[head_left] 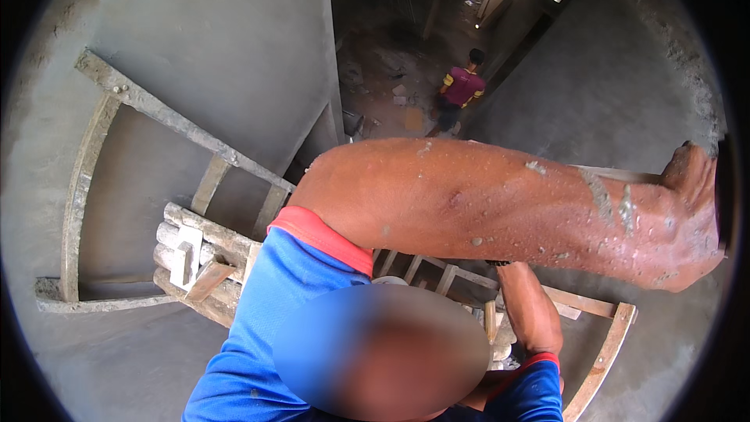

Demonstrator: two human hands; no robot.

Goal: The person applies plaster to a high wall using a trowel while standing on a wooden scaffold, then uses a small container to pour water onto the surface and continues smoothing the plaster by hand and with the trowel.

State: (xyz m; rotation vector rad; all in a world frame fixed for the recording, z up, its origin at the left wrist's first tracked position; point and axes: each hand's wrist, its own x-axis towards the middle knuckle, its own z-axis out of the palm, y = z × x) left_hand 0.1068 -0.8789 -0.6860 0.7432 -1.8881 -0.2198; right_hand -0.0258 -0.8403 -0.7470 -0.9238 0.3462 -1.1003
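My left arm, in a blue sleeve with a red cuff and spattered with grey mortar, reaches across to the far right. At its end my left hand (687, 223) is closed by the right wall, fingers curled round something at the dark picture rim that I cannot make out. A pale narrow strip (617, 174) shows beyond the left forearm, close to that hand. My right forearm rises from the lower right, a dark band at its wrist. Behind the left arm, the right hand is hidden. Grey plastered wall (609, 101) stands beside the left hand.
At left, a wooden frame (168, 121) leans by another plastered wall (211, 23). Round poles (207, 227) form a platform holding a white float-like piece (186, 258). More wooden framing (601, 363) stands at lower right. A person (465, 87) in maroon is far below on the littered floor.
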